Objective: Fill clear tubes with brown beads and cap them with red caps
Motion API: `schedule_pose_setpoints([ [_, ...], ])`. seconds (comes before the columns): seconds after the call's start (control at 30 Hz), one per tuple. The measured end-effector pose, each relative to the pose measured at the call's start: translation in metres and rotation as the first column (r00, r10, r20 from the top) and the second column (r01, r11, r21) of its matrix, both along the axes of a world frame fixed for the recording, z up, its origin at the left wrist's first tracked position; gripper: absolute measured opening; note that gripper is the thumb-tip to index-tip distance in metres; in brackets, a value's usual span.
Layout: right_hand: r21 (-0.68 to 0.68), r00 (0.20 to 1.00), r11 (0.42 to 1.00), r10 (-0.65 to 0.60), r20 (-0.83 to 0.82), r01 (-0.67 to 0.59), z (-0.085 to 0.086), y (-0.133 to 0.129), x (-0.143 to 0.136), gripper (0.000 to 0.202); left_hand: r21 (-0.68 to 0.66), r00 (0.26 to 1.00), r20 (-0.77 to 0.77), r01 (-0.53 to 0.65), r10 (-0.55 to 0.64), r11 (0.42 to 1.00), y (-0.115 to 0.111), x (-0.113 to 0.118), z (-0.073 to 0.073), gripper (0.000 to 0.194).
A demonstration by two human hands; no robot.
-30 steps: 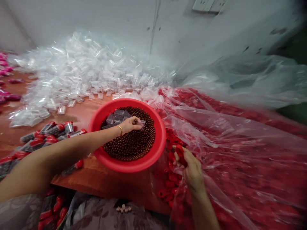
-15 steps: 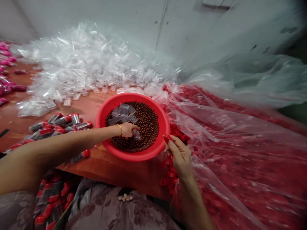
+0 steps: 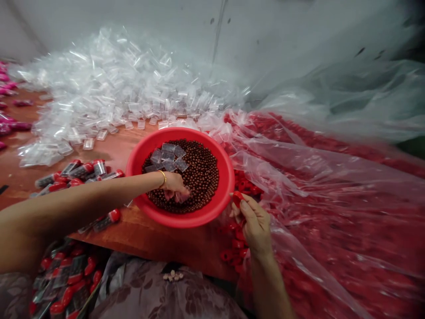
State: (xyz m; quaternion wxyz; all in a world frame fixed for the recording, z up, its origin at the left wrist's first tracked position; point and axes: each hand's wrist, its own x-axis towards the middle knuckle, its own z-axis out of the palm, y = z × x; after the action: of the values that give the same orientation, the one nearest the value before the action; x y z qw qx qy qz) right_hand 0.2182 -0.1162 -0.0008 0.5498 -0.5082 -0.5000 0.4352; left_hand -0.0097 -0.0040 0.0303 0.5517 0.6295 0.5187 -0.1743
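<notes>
My left hand (image 3: 173, 184), with a gold bangle at its wrist, is down in the brown beads (image 3: 202, 168) inside a red basin (image 3: 227, 181). Its fingers are closed around a clear plastic container (image 3: 182, 197), partly hidden by the hand. Several more clear containers (image 3: 168, 154) lie on the beads just beyond it. Right of the basin's rim, my right hand (image 3: 257, 221) pinches a red cap (image 3: 237, 199) between thumb and fingers. Below and beside that hand lie loose red caps (image 3: 237, 243).
A large heap of clear containers (image 3: 109, 84) lies against the wall. Filled, red-capped containers (image 3: 79, 170) lie on the table at left, with more (image 3: 71, 279) below its edge. Clear plastic sheeting (image 3: 318, 190) covers many red pieces at right. Pink items (image 3: 13, 126) sit far left.
My left hand has turned over in the beads, and the container it holds has tipped and sunk lower among them. My right hand keeps the red cap, a little lower and further right.
</notes>
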Motion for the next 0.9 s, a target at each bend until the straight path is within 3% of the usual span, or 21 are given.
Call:
schedule_pose_setpoints([
  [0.07, -0.002, 1.0, 1.0, 0.002, -0.022, -0.002, 0.0, 0.0, 0.0, 0.026, -0.073, 0.973, 0.036, -0.226, 0.229, 0.971, 0.002, 0.005, -0.01, 0.029],
  [0.13, -0.009, 0.999, 1.0, -0.004, -0.035, 0.004, 0.0, 0.0, 0.0, 0.027, -0.06, 0.927, 0.074, -0.363, 0.367, 0.93, 0.008, 0.016, -0.024, 0.027],
  [0.27, -0.021, 0.999, 0.999, -0.028, -0.036, 0.027, 0.0, -0.001, 0.001, 0.03, -0.008, 0.831, 0.2, -0.529, 0.519, 0.849, 0.032, 0.044, -0.048, 0.019],
  [0.4, -0.037, 0.996, 0.997, -0.068, -0.049, 0.066, 0.0, -0.002, 0.004, 0.03, 0.009, 0.69, 0.376, -0.67, 0.618, 0.742, 0.049, 0.06, -0.053, 0.013],
  [0.63, -0.06, 0.989, 0.991, -0.125, -0.082, 0.12, 0.009, 0.0, 0.001, 0.03, -0.017, 0.487, 0.668, -0.746, 0.563, 0.666, 0.047, 0.043, -0.037, 0.023],
  [0.77, -0.063, 0.986, 0.992, -0.113, -0.12, 0.106, 0.015, 0.001, -0.005, 0.029, -0.036, 0.408, 0.81, -0.681, 0.42, 0.732, 0.038, 0.022, -0.028, 0.029],
  [0.9, -0.033, 0.993, 0.998, -0.057, -0.099, 0.054, 0.024, 0.006, -0.01, 0.028, -0.124, 0.337, 0.867, -0.566, 0.367, 0.815, 0.017, 0.005, -0.017, 0.037],
])
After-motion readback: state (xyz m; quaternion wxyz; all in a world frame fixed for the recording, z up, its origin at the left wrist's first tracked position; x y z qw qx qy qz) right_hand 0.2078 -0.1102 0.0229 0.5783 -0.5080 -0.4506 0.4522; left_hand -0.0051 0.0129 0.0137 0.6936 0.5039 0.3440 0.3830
